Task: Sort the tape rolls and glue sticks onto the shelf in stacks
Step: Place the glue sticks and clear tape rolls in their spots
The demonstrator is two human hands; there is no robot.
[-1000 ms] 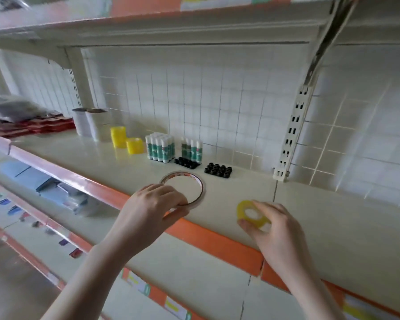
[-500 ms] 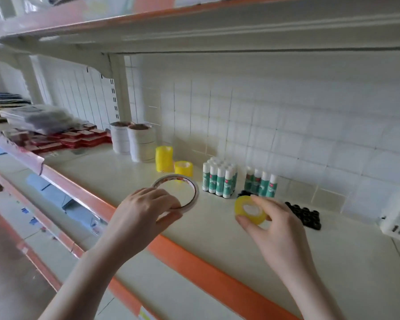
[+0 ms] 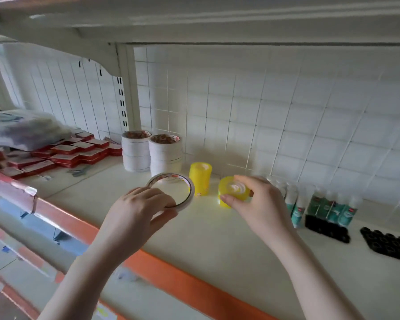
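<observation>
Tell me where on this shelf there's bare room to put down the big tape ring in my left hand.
The shelf is bare in front, between the orange edge strip and the yellow stacks, and left toward the red boxes. The back is crowded: white tape stacks, glue sticks, black caps. The left hand holds the tape ring.

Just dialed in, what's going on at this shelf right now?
A person is sorting tape onto the shelf. The right hand pinches a small yellow tape roll at the short yellow stack, beside the taller yellow stack. The left hand holds a wide white-edged tape ring in front of two white tape stacks. Glue sticks stand to the right.
</observation>
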